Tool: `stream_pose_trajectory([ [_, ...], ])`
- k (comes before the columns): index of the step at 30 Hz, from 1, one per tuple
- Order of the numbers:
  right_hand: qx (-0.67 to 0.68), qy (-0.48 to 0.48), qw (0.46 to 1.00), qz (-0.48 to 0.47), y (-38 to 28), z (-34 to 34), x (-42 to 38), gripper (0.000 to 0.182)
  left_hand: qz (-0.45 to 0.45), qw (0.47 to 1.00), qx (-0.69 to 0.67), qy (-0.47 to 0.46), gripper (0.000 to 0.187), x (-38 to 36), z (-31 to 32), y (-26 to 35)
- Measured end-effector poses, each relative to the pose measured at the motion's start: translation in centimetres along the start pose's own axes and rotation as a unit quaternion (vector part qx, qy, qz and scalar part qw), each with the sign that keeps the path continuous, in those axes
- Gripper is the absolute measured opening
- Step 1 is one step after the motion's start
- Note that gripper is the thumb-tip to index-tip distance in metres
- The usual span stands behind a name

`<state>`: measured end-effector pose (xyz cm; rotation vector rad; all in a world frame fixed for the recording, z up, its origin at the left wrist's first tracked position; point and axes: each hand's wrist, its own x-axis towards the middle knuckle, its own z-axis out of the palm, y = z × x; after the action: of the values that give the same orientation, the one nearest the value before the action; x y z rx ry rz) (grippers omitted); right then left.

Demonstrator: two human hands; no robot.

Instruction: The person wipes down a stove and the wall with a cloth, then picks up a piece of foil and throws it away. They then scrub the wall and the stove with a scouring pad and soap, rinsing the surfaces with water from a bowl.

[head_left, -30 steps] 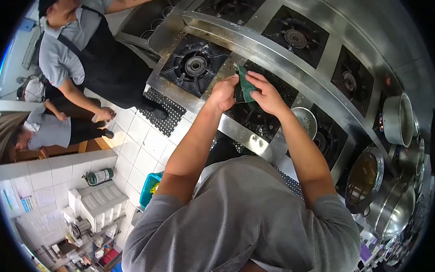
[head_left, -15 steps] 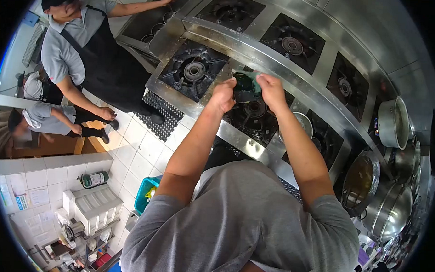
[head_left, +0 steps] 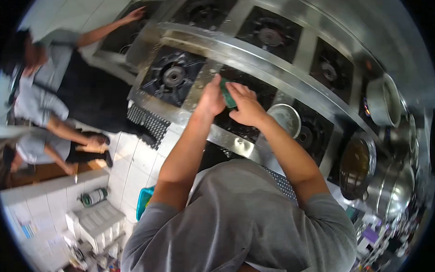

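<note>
A green scouring pad is squeezed between my two hands above the front stove. My left hand is closed against the pad's left side, its fingertips partly hidden. From the right, my right hand grips the pad, fingers over its upper edge and thumb lower down. Beneath them lies a dark gas burner, mostly covered by my hands and forearms. Just right of my right wrist sits a round metal pan, its inside pale.
Another burner lies to the left, and a raised row of burners runs behind a steel ledge. Pots and a large oil-filled pan stand at right. A co-worker in a dark apron stands at left, one arm over the stove.
My hands have come together from either side of the green pad, which is now folded smaller between them. The view has shifted, and the metal pan shows more fully.
</note>
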<state>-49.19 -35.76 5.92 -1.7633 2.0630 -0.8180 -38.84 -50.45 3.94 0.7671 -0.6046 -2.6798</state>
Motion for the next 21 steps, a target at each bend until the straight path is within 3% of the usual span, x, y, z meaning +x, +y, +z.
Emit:
stream_pose_trajectory([
  [3, 0.009, 0.047, 0.998, 0.029, 0.5, -0.8, -0.6, 0.095, -0.046, 0.997, 0.056, -0.028, 0.062, 0.2, 1.8, 0.0],
  [5, 0.051, 0.125, 0.989, 0.064, 1.6, -0.5, -0.5, 0.072, -0.080, 0.990, 0.095, -0.068, 0.068, 2.0, 1.7, 0.0],
  [8, 0.164, 0.222, 0.956, 0.099, 5.5, -1.2, -0.6, 0.056, -0.052, 0.988, 0.131, -0.061, 0.084, 1.9, 4.6, 1.3],
  [10, 0.201, 0.293, 0.911, 0.208, 8.5, -1.4, -1.4, 0.045, -0.036, 0.985, 0.160, -0.055, 0.087, 0.5, 6.1, 2.7],
  [11, 0.349, 0.265, 0.842, 0.315, 11.0, -1.8, -1.9, 0.044, -0.016, 0.980, 0.184, -0.074, 0.086, 0.1, 5.7, 3.6],
  [12, 0.444, 0.267, 0.800, 0.303, 14.4, -2.2, -3.1, 0.049, -0.015, 0.977, 0.201, -0.067, 0.084, -0.6, 4.7, 4.5],
  [13, 0.434, 0.248, 0.753, 0.428, 14.0, -6.1, -4.9, 0.053, -0.013, 0.975, 0.216, -0.060, 0.081, -1.7, 3.2, 5.6],
  [14, 0.441, 0.346, 0.718, 0.412, 15.5, -7.3, -6.4, 0.048, -0.007, 0.972, 0.234, -0.036, 0.079, -3.4, 1.8, 6.7],
  [15, 0.443, 0.342, 0.726, 0.400, 18.1, -9.1, -8.8, 0.047, -0.003, 0.968, 0.252, -0.012, 0.076, -5.6, 0.1, 7.7],
  [16, 0.420, 0.365, 0.710, 0.431, 22.0, -10.1, -11.1, 0.043, 0.011, 0.968, 0.249, 0.015, 0.074, -8.0, -1.8, 8.5],
  [17, 0.319, 0.359, 0.723, 0.497, 18.1, -15.4, -12.3, 0.041, 0.024, 0.968, 0.246, 0.043, 0.072, -10.7, -4.1, 9.1],
  [18, 0.238, 0.363, 0.756, 0.490, 23.6, -15.8, -15.1, 0.041, 0.027, 0.970, 0.230, 0.079, 0.070, -13.4, -7.3, 9.5],
  [19, 0.073, 0.406, 0.796, 0.443, 27.5, -16.2, -17.6, 0.044, 0.031, 0.969, 0.214, 0.116, 0.068, -16.1, -10.5, 9.7],
  [20, -0.114, 0.409, 0.813, 0.399, 28.7, -17.5, -19.4, 0.047, 0.027, 0.969, 0.203, 0.136, 0.064, -18.8, -12.7, 9.7],
  [21, -0.172, 0.364, 0.815, 0.416, 28.8, -18.9, -20.1, 0.051, 0.024, 0.968, 0.192, 0.157, 0.060, -21.4, -14.4, 9.5],
])
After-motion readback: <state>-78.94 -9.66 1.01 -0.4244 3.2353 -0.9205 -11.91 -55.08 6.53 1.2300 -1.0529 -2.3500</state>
